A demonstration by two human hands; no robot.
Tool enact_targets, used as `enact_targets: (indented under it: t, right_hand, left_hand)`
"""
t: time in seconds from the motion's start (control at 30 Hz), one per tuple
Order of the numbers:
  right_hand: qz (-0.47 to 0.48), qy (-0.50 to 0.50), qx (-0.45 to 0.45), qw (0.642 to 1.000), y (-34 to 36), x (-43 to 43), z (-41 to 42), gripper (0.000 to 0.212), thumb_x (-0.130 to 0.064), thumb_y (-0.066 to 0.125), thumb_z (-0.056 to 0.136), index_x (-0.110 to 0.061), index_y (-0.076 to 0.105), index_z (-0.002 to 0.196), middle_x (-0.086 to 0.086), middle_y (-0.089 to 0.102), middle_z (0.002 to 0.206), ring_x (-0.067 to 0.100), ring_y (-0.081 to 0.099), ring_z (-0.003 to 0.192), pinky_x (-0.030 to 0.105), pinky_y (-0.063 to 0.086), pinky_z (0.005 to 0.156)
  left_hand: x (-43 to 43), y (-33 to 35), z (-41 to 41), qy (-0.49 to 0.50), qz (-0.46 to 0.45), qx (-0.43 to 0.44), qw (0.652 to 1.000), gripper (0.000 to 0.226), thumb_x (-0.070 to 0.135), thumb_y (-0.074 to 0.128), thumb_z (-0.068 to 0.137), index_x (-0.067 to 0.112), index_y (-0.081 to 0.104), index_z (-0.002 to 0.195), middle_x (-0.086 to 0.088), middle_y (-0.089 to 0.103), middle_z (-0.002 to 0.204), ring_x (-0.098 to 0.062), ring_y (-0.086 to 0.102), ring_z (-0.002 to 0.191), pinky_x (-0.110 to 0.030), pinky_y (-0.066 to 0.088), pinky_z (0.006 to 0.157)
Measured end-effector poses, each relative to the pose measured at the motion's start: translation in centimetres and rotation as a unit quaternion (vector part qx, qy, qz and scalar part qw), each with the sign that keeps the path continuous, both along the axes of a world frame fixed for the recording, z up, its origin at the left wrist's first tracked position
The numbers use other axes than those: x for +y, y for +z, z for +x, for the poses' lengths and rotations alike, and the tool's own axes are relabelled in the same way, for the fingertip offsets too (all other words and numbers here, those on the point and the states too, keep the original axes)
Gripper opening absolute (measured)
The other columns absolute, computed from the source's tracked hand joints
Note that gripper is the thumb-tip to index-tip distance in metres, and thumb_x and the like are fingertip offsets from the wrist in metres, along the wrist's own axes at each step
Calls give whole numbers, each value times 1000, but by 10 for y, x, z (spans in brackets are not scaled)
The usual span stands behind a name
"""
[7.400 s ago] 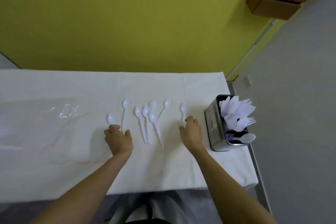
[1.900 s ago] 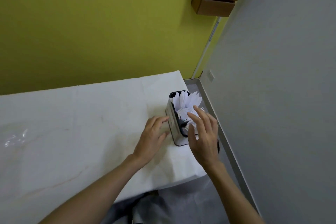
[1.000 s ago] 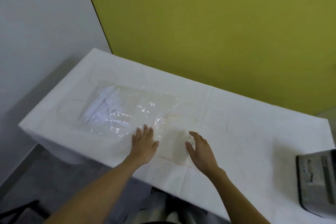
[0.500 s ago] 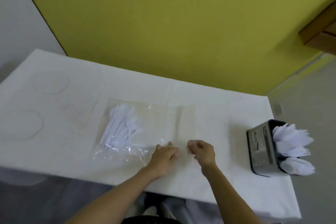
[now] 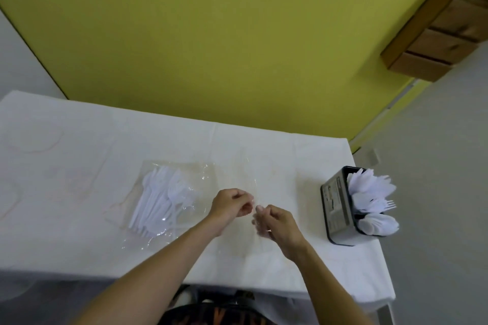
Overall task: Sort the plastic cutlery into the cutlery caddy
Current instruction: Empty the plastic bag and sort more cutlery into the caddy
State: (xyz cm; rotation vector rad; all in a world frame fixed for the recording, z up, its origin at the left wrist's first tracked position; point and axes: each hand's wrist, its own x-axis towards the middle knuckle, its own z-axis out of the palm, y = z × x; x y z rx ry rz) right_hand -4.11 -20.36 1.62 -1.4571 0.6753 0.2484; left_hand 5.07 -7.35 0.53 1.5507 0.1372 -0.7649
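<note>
A clear plastic bag (image 5: 211,174) lies on the white table, with a bundle of white plastic cutlery (image 5: 161,200) inside its left half. My left hand (image 5: 229,204) and my right hand (image 5: 274,221) sit close together over the bag's right end, a little above the table, both with fingers pinched on the clear film. The grey cutlery caddy (image 5: 336,206) stands near the table's right edge, to the right of my right hand. It holds several white spoons and forks, their heads sticking up and out to the right.
The white cloth-covered table (image 5: 79,155) meets a yellow-green wall at the back. Its right edge is just past the caddy and its front edge is below my forearms. A wooden drawer unit (image 5: 443,31) hangs on the wall at the upper right. Grey floor lies beyond the right edge.
The loose spoons are gone from the table and the caddy is fuller. My hands moved to the bag; since half a second ago they have lifted its right end slightly.
</note>
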Motion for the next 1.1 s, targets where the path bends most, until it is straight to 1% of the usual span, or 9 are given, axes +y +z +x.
enact_targets:
  t: [0.13, 0.23, 0.33, 0.5, 0.63, 0.83, 0.97, 1.03, 1.1]
  right_hand:
    - [-20, -26, -7, 999, 3, 3, 1, 31, -40, 68, 88, -10, 73, 94, 5, 73, 92, 18, 71, 79, 29, 58, 71]
    - [-78, -55, -55, 994, 6, 8, 7, 15, -30, 67, 90, -18, 76, 91, 3, 74, 88, 19, 73, 83, 29, 60, 72]
    - [-126, -72, -63, 987, 6, 15, 13, 17, -18, 61, 91, -13, 75, 83, 2, 74, 80, 17, 73, 80, 29, 61, 75]
    - [-169, -88, -72, 979, 5, 31, 17, 18, -23, 59, 92, -13, 69, 81, -2, 71, 74, 14, 68, 74, 25, 60, 69]
    - [-194, -149, -41, 969, -2, 34, 24, 16, -14, 55, 92, -12, 68, 84, 2, 72, 75, 14, 68, 71, 20, 56, 57]
    - [-257, -196, 62, 944, -21, -11, 16, 22, -3, 41, 95, -5, 61, 87, 15, 66, 82, 21, 59, 57, 35, 56, 54]
    - [-340, -152, 72, 925, -32, -35, 2, 18, -6, 45, 97, -4, 58, 84, 20, 66, 89, 25, 58, 65, 45, 58, 67]
    - [-345, -131, 40, 929, -23, -30, 3, 5, -6, 53, 95, -6, 58, 97, 17, 66, 100, 25, 61, 74, 46, 58, 72]
    - [-427, -105, -27, 898, -10, -20, 7, 30, -23, 64, 92, -12, 53, 118, 7, 60, 116, 24, 60, 96, 44, 54, 84]
  left_hand:
    - [1, 0, -6, 7, -6, -10, 1000, 10, 9, 68, 83, 0, 71, 83, -12, 73, 85, -20, 72, 80, -33, 59, 81]
    - [2, -1, -11, -11, -7, -11, 1000, 8, 10, 69, 82, 2, 71, 81, -12, 74, 87, -21, 72, 82, -32, 59, 81]
    - [1, -1, -13, 6, -2, 18, 1000, 12, 15, 65, 81, 5, 69, 77, -10, 71, 80, -19, 69, 71, -34, 59, 81]
    - [-1, 2, -14, -22, 30, -11, 999, 28, 39, 49, 88, 16, 58, 74, -6, 64, 71, -18, 54, 61, -36, 53, 76]
    - [-4, 8, -18, -24, 30, -26, 999, 27, 27, 42, 96, 14, 52, 75, -2, 60, 72, -17, 53, 63, -36, 51, 79]
    - [3, 24, -12, 39, 90, -76, 992, 24, 22, 42, 90, 14, 47, 67, 1, 59, 59, -18, 58, 62, -32, 45, 71]
    - [21, 41, 7, 81, 80, -75, 991, 19, 14, 50, 83, 10, 44, 65, -2, 61, 56, -20, 69, 63, -27, 43, 69]
    - [22, 48, 7, 63, 101, -109, 987, 19, 17, 54, 80, 8, 46, 65, -1, 64, 51, -19, 71, 61, -30, 49, 69]
    - [19, 55, 3, 41, 112, -138, 983, 23, 18, 55, 79, 4, 45, 63, 0, 58, 43, -21, 72, 61, -35, 54, 71]
